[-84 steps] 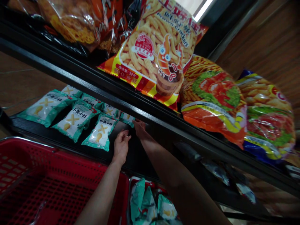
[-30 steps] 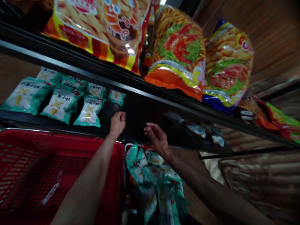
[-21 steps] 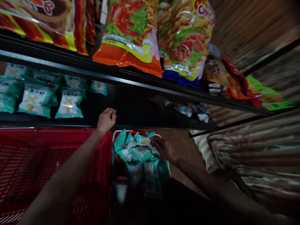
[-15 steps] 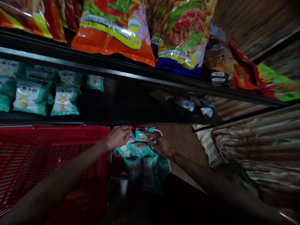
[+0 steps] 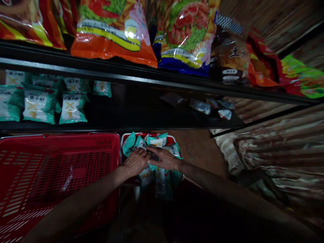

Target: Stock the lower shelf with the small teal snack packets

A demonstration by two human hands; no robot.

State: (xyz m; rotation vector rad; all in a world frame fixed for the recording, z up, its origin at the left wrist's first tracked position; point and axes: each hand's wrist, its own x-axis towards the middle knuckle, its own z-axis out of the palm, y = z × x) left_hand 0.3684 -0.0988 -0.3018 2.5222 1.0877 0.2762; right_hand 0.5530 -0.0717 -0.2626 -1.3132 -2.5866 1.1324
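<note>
My left hand (image 5: 137, 162) lies over several small green-and-white snack bags (image 5: 157, 141) heaped in a small red container (image 5: 171, 138) with a pale rim. Its fingers are laid on the bags, pointing to the right. From the other side my right hand (image 5: 165, 158) reaches over the same heap, fingers stretched out and thumb apart, with a dark gap between them. The fingertips of both hands meet or nearly meet above the bags. No bag is seen lifted in either hand, though what lies under the palms is hidden.
A large red basket (image 5: 78, 143) stands on the left, a clear wrapper-like strip (image 5: 68, 179) in it. More green-and-white bags (image 5: 73, 107) and small packets (image 5: 199, 106) sit on the black lower shelf (image 5: 131, 111). Big snack bags (image 5: 187, 40) fill the shelf above.
Both hands have come together over the middle of the heap and nearer to me. The bags at the container's far side now show uncovered. The view has shifted slightly.
</note>
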